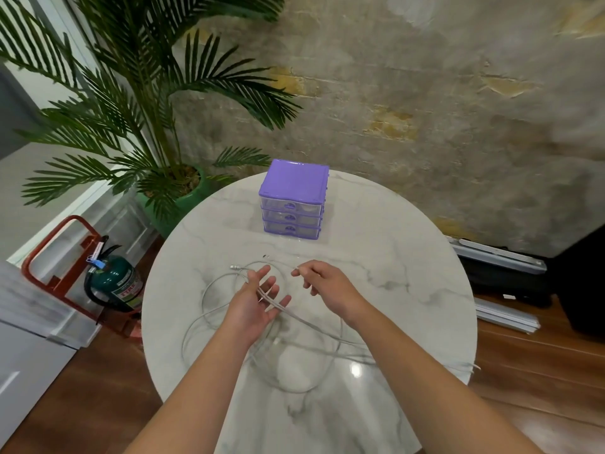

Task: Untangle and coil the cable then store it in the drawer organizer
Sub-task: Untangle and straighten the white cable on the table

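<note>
A long white cable (209,326) lies in loose loops on the round marble table (409,290). My left hand (258,301) is palm up with fingers spread, and a few strands of the cable run across its palm. My right hand (322,281) pinches the cable near one end, just right of the left hand. One plug (235,266) lies on the table beyond my left fingers, and another small plug (265,256) lies a little farther back. The purple drawer organizer (293,199) stands at the far side of the table with its three clear drawers shut.
A potted palm (137,126) in a green pot stands beyond the table's left edge. A fire extinguisher (114,280) in a red stand is on the floor at left. Dark cases (510,276) and white rails lie on the floor at right.
</note>
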